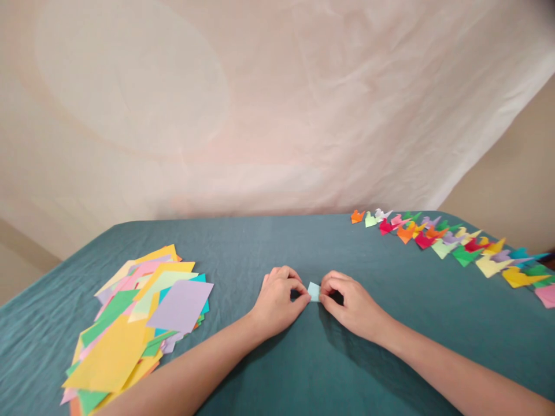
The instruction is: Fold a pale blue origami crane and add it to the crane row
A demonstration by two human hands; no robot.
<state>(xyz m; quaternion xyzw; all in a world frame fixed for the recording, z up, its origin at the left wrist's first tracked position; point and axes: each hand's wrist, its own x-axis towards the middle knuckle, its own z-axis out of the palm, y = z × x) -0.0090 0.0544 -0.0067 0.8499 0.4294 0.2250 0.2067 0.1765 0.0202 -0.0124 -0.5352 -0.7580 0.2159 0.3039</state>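
Observation:
A small piece of folded light-blue paper (314, 292) is held between my two hands, just above or on the cloth near the middle of the table. My left hand (280, 297) pinches its left edge between thumb and fingertips. On the other side, the thumb and forefinger of my right hand (349, 301) are closed on its right edge. The fingertips cover both edges, so the exact fold cannot be made out.
A dark green cloth (269, 242) covers the table. To the left lies a loose heap of coloured paper sheets (117, 346), a lilac one (181, 306) on top. Several folded paper birds (407, 232) stand in rows along the right edge. Behind hangs a pale fabric sheet (269, 115).

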